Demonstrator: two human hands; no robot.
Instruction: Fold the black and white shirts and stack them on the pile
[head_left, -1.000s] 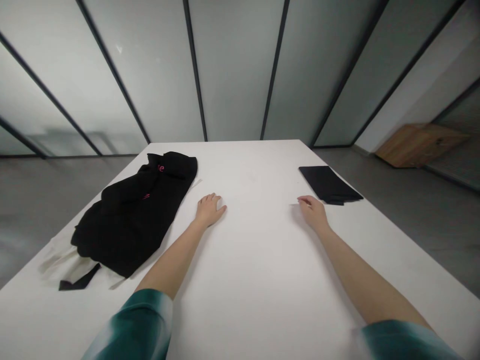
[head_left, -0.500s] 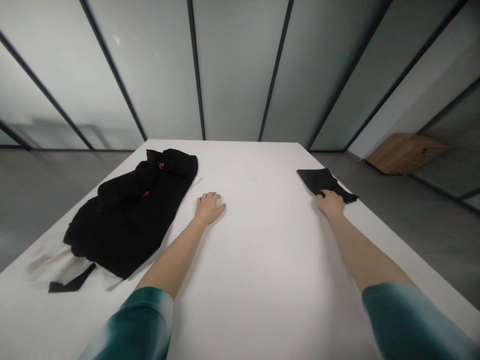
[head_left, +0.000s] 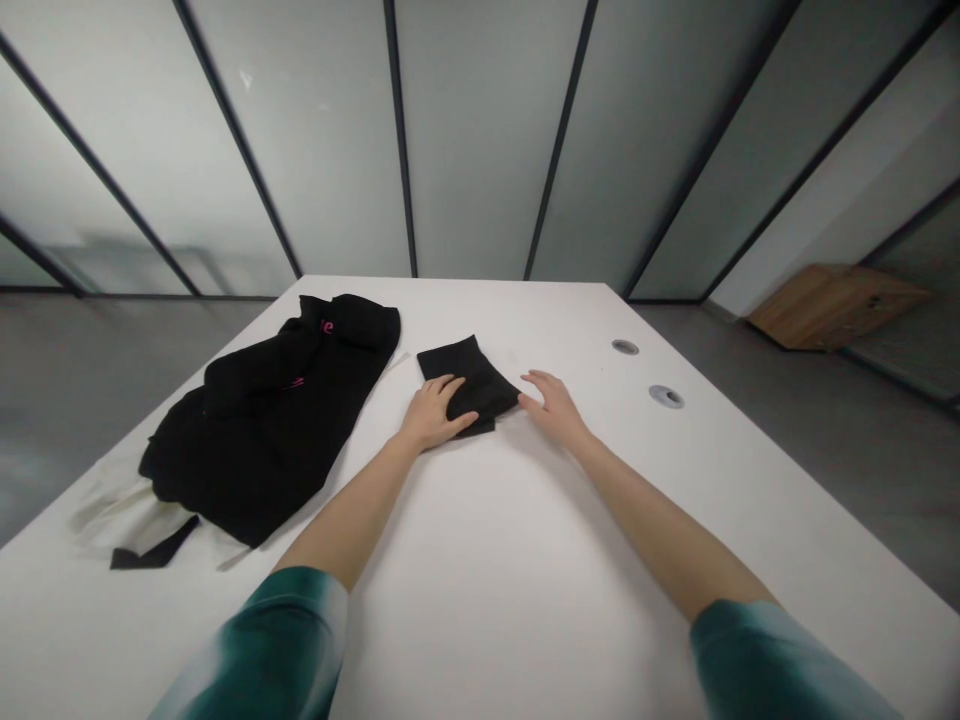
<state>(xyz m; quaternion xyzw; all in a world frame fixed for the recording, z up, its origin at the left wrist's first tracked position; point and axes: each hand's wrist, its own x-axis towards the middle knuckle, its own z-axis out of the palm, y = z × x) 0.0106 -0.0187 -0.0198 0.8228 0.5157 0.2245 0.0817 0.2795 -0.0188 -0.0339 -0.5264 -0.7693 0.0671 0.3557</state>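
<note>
A small black piece of cloth [head_left: 480,375], apparently folded and with a curved edge, lies flat in the middle of the table. My left hand [head_left: 433,410] rests on its near left part, fingers spread, palm down. At the cloth's right corner is my right hand [head_left: 553,402], its fingers apart; whether a fingertip touches the corner I cannot tell. To the left of my left hand lies a black garment [head_left: 277,430] with pink lettering, partly folded over on itself. Whitish fabric [head_left: 135,520] and a black strip show from under its near end.
The white table [head_left: 525,600] carries everything. Two round grommets [head_left: 667,396] are set into its right side. Frosted glass panels [head_left: 480,130] stand beyond the far edge. A wooden cabinet [head_left: 832,305] is on the floor at the right.
The small black cloth has moved from the table's right edge to the middle, uncovering the grommets. My right hand came left with it and has opened. My left hand now lies on the cloth.
</note>
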